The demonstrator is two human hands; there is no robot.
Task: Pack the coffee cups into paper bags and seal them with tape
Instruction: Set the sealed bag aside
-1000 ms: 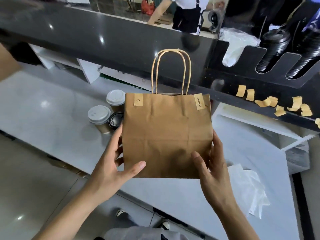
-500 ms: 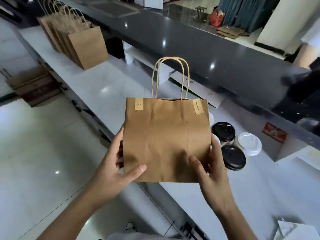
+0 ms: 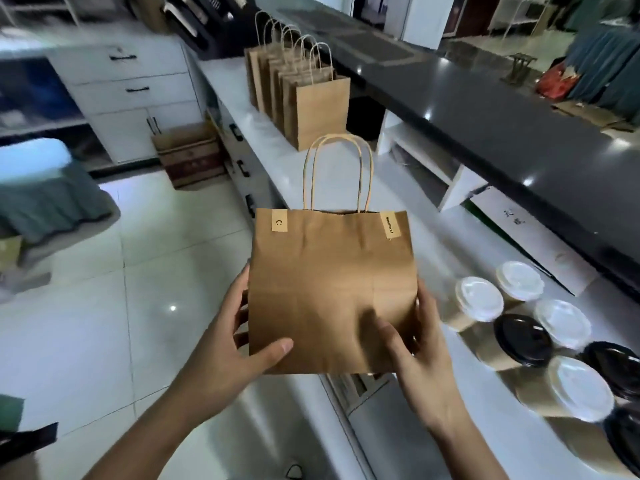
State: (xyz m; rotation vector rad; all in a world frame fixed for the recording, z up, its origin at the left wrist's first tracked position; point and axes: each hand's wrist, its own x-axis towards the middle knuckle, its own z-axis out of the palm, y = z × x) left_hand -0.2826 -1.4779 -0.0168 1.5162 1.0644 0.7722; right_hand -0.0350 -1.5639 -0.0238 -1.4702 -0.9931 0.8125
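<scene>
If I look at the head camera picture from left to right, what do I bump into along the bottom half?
The person's left hand → the brown paper bag with two tape strips held in both hands → the right hand → the lidded paper coffee cups with white and black lids on the white counter.

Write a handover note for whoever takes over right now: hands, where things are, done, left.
Left hand and right hand: both grip the lower sides of the paper bag, held upright off the white counter.
Done: two tape strips fold over its top edge.
Row of paper bags stands further along the counter.
Left: lidded coffee cups stand unpacked on the right. Set this bag down, then pack them.
</scene>
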